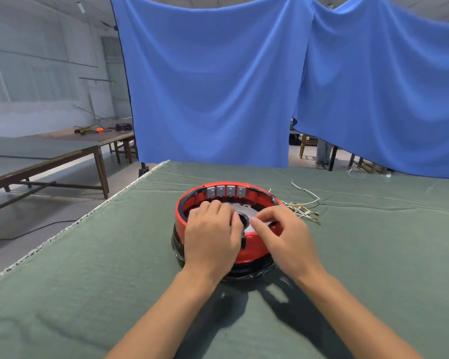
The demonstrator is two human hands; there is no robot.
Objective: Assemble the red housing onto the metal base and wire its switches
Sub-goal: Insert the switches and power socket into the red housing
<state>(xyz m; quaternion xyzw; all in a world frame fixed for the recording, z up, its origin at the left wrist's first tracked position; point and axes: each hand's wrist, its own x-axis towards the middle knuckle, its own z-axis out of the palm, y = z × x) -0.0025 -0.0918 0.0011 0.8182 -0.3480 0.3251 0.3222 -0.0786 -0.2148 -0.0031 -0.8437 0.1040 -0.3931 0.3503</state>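
A round red housing (254, 251) sits on a dark base (246, 274) in the middle of the green cloth. Several grey switches (226, 191) line its far inner wall. Inside lies a pale metal plate (249, 211) with a dark round opening. My left hand (213, 237) lies over the housing's near left rim, fingers curled down into the inside. My right hand (283, 237) hovers over the near right rim, thumb and forefinger pinched together close to the plate; what they hold is too small to tell. A bundle of thin wires (305, 208) lies to the right of the housing.
The table wears a green cloth (88, 281) whose left edge runs diagonally. Blue curtains (218, 86) hang behind it. Another long table (49, 154) with tools stands at the far left. A person's legs (323, 154) show under the curtain at the right.
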